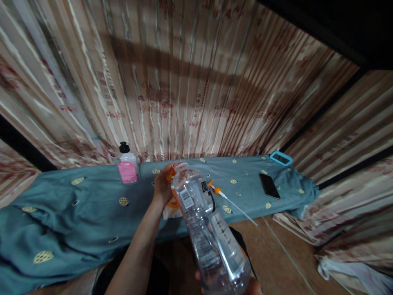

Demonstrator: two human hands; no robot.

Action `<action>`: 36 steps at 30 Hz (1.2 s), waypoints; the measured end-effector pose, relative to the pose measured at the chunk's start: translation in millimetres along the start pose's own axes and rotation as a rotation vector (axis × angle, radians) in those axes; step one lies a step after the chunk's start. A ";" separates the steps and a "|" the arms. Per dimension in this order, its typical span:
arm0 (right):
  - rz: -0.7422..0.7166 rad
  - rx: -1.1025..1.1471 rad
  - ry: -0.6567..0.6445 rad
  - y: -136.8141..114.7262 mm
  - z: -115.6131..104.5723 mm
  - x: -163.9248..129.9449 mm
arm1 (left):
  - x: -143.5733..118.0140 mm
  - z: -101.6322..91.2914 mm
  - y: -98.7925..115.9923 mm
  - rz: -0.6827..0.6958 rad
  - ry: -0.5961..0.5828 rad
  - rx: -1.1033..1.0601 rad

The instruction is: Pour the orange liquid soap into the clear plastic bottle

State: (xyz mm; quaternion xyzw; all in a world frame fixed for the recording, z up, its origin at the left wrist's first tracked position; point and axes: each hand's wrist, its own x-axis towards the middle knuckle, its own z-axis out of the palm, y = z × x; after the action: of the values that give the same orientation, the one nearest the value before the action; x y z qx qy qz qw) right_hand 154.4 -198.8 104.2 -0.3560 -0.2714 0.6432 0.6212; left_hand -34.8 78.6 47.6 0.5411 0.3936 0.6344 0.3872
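Note:
A large clear plastic bottle (211,233) with a printed label slants across the middle, its neck up and away from me. My right hand (252,286) grips it near the base; only some fingers show at the bottom edge. My left hand (164,183) is wrapped round an orange see-through bottle (173,202), mostly hidden behind the hand and the clear bottle. The clear bottle's mouth is close beside that hand; whether the two bottles touch I cannot tell. An orange and white pump head (217,190) with a long tube lies on the cloth to the right.
A pink-labelled bottle (128,170) with a black cap stands at the back left. To the right lie a dark phone (269,186) and a blue-framed device (281,158). Everything rests on a green patterned cloth (101,205). A striped curtain (172,82) hangs behind; black poles (331,96) flank the space.

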 end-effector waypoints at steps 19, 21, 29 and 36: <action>-0.020 -0.016 0.056 -11.0 19.7 17.4 | 0.2 1.0 -8.3 0.039 -0.008 0.037; -0.022 -0.012 0.053 -9.9 19.2 16.3 | -0.1 0.1 -8.2 0.040 -0.011 0.041; -0.023 0.009 0.034 -9.8 18.3 18.6 | 0.8 0.9 -14.1 0.031 0.016 0.045; -0.028 0.039 0.019 -8.3 18.1 23.0 | 1.4 -1.1 -15.1 0.032 0.014 0.057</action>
State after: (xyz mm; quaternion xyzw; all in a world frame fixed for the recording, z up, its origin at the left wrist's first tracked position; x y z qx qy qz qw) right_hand 145.7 -173.6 118.8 -0.3463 -0.2579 0.6362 0.6394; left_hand -35.2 85.7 34.1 0.5535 0.4054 0.6328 0.3589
